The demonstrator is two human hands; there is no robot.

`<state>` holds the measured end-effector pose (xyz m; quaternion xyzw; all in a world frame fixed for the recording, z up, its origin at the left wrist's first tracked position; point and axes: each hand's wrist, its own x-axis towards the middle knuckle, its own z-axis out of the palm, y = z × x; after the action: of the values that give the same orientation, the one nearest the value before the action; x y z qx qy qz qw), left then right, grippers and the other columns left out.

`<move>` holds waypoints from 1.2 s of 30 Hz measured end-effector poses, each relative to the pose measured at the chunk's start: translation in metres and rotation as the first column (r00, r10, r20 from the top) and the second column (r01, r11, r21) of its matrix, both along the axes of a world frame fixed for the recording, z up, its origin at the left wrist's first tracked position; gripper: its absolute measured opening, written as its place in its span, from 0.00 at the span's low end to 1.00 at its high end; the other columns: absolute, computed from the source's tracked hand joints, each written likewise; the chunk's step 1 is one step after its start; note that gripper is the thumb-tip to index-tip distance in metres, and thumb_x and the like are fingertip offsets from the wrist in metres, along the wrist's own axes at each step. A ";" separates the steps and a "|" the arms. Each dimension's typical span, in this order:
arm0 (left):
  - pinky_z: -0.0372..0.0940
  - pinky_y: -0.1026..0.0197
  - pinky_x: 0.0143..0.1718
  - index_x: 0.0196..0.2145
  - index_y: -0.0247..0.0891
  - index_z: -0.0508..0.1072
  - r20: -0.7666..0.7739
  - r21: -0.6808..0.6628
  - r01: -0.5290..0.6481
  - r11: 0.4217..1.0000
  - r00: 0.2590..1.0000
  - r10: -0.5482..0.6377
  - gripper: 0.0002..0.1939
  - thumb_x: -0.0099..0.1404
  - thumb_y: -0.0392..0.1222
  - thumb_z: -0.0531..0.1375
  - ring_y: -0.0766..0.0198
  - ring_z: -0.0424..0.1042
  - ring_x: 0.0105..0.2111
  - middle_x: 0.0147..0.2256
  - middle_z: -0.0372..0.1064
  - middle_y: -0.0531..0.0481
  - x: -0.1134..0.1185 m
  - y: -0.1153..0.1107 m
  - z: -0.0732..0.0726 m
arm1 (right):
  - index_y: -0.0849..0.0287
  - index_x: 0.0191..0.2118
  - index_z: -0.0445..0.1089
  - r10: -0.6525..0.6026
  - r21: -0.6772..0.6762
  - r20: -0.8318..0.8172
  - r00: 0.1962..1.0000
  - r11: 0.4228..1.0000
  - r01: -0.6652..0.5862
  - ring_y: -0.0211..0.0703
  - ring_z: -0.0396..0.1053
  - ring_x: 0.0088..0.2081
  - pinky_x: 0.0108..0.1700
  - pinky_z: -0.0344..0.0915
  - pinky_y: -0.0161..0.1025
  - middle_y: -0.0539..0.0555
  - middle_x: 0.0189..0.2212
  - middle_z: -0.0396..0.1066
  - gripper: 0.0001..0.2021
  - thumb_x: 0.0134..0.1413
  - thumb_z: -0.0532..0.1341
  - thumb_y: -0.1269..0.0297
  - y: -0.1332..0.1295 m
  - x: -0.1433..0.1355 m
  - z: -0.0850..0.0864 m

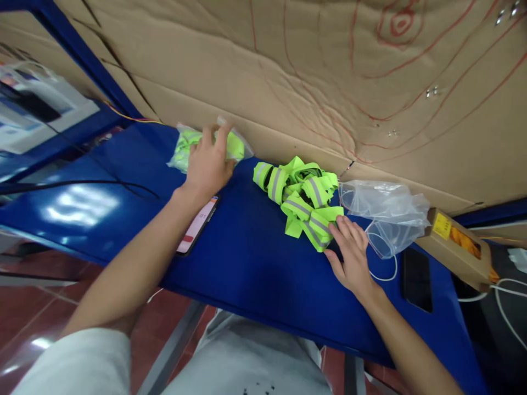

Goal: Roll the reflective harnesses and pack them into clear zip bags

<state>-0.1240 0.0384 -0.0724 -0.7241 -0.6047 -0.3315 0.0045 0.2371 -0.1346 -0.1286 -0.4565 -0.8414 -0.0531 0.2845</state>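
My left hand (209, 163) reaches to the back of the blue table, its fingers curled over a clear plastic bag (183, 147) of neon-yellow reflective straps. The bag lies against the cardboard wall. A loose, tangled pile of the same reflective straps (319, 192), yellow with grey stripes, sits mid-table. At the right side of that pile rests my right hand (349, 255), fingers stretched out and fingertips touching the straps. Beneath my left forearm a phone (200, 225) with a lit screen is partly covered.
An empty-looking clear plastic bag (385, 211) lies right of the pile by a white cable (393, 271). Further right are a dark phone (416, 280) and a brown box (461, 249). Cardboard (230, 66) backs the table (255, 263). A black cable (82, 184) crosses the left side.
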 end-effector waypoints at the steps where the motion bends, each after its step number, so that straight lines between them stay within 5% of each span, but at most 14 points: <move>1: 0.59 0.34 0.66 0.70 0.37 0.57 -0.009 0.061 0.098 0.993 0.995 -0.098 0.40 0.66 0.39 0.68 0.38 0.60 0.67 0.67 0.57 0.34 0.006 -0.019 0.004 | 0.48 0.75 0.50 0.014 0.013 -0.066 0.998 1.000 -0.014 0.59 0.62 0.69 0.67 0.59 0.59 0.63 0.68 0.63 0.34 0.69 0.61 0.62 -0.003 -0.002 0.002; 3: 0.56 0.38 0.69 0.69 0.35 0.56 -0.003 0.191 0.368 0.910 0.927 -0.375 0.39 0.65 0.36 0.67 0.42 0.58 0.69 0.67 0.58 0.34 0.021 -0.064 0.012 | 0.49 0.74 0.53 0.045 -0.035 -0.254 0.966 0.998 -0.056 0.57 0.69 0.61 0.60 0.67 0.54 0.63 0.63 0.67 0.33 0.67 0.63 0.60 -0.012 -0.008 0.006; 5: 0.59 0.43 0.68 0.68 0.40 0.58 -0.006 0.148 0.627 0.765 0.774 -0.633 0.33 0.69 0.33 0.63 0.49 0.60 0.68 0.67 0.60 0.38 0.037 -0.109 0.014 | 0.49 0.72 0.57 0.040 -0.183 -0.478 0.877 0.973 -0.144 0.50 0.74 0.50 0.52 0.72 0.48 0.61 0.55 0.73 0.31 0.67 0.63 0.59 -0.022 -0.016 0.011; 8: 0.61 0.46 0.67 0.65 0.46 0.61 -0.018 -0.051 0.787 0.615 0.615 -0.788 0.30 0.70 0.25 0.57 0.55 0.60 0.69 0.69 0.59 0.43 0.058 -0.162 0.004 | 0.49 0.59 0.71 -0.090 -0.436 -0.651 0.754 0.858 -0.273 0.40 0.73 0.35 0.42 0.72 0.40 0.52 0.39 0.76 0.16 0.68 0.63 0.61 -0.034 -0.028 0.014; 10: 0.57 0.40 0.68 0.64 0.46 0.63 -0.044 -0.112 0.760 0.640 0.640 -0.767 0.33 0.67 0.21 0.55 0.52 0.57 0.70 0.69 0.59 0.43 0.071 -0.183 -0.006 | 0.51 0.47 0.77 -0.244 -0.557 -0.679 0.693 0.786 -0.269 0.37 0.71 0.32 0.38 0.70 0.35 0.49 0.32 0.75 0.06 0.67 0.64 0.62 -0.035 -0.033 0.016; 12: 0.56 0.36 0.66 0.61 0.45 0.67 -0.027 -0.055 0.678 0.733 0.733 -0.680 0.31 0.65 0.20 0.55 0.48 0.60 0.67 0.67 0.61 0.41 0.085 -0.199 -0.014 | 0.54 0.41 0.78 -0.418 -0.648 -0.712 0.565 0.701 -0.297 0.35 0.71 0.29 0.34 0.69 0.33 0.49 0.28 0.75 0.06 0.63 0.67 0.59 -0.031 -0.034 0.018; 15: 0.64 0.44 0.53 0.50 0.41 0.71 0.129 0.059 0.522 0.851 0.841 -0.526 0.16 0.66 0.28 0.59 0.50 0.71 0.52 0.52 0.72 0.41 0.107 -0.216 -0.019 | 0.59 0.40 0.79 -0.614 -0.708 -0.692 0.380 0.472 -0.525 0.36 0.73 0.28 0.31 0.70 0.34 0.51 0.28 0.77 0.13 0.58 0.71 0.53 -0.024 -0.032 0.023; 17: 0.64 0.50 0.43 0.44 0.39 0.71 0.180 0.035 0.465 0.885 0.868 -0.463 0.08 0.68 0.39 0.63 0.54 0.72 0.41 0.41 0.73 0.45 0.122 -0.222 -0.020 | 0.61 0.40 0.79 -0.671 -0.687 -0.651 0.356 0.321 -0.652 0.38 0.75 0.29 0.31 0.72 0.34 0.53 0.29 0.78 0.15 0.54 0.73 0.54 -0.022 -0.029 0.026; 19: 0.63 0.51 0.38 0.40 0.39 0.71 0.142 -0.017 0.441 0.897 0.889 -0.435 0.10 0.70 0.48 0.64 0.54 0.72 0.36 0.35 0.73 0.48 0.135 -0.223 -0.022 | 0.61 0.39 0.79 -0.694 -0.663 -0.632 0.346 0.253 -0.704 0.37 0.76 0.31 0.33 0.72 0.33 0.53 0.30 0.79 0.15 0.50 0.76 0.58 -0.023 -0.027 0.025; 25: 0.62 0.54 0.39 0.36 0.39 0.71 0.157 -0.042 0.423 0.905 0.898 -0.412 0.09 0.72 0.45 0.64 0.59 0.71 0.33 0.31 0.72 0.51 0.141 -0.214 -0.033 | 0.60 0.34 0.78 -0.671 -0.642 -0.654 0.349 0.250 -0.725 0.33 0.73 0.25 0.28 0.71 0.32 0.49 0.27 0.78 0.13 0.48 0.77 0.59 -0.024 -0.027 0.008; 31: 0.63 0.55 0.39 0.36 0.39 0.72 0.195 -0.051 0.476 0.878 0.867 -0.459 0.05 0.73 0.38 0.63 0.60 0.72 0.33 0.32 0.72 0.51 0.134 -0.212 -0.038 | 0.59 0.37 0.75 -0.551 -0.700 -0.696 0.459 0.379 -0.605 0.35 0.75 0.26 0.30 0.73 0.33 0.49 0.27 0.77 0.12 0.57 0.71 0.56 -0.025 -0.034 0.008; 36: 0.63 0.55 0.40 0.36 0.38 0.72 0.173 -0.055 0.485 0.873 0.866 -0.470 0.05 0.73 0.37 0.62 0.60 0.72 0.34 0.32 0.73 0.51 0.130 -0.209 -0.043 | 0.58 0.41 0.75 -0.380 -0.745 -0.650 0.658 0.489 -0.454 0.36 0.76 0.31 0.37 0.74 0.35 0.51 0.32 0.78 0.10 0.66 0.63 0.56 -0.031 -0.037 0.005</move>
<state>0.0059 -0.1705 -0.1155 -0.8227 -0.4206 -0.3475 -0.1593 0.2005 -0.1652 -0.1231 -0.4909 -0.5581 0.5798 0.3338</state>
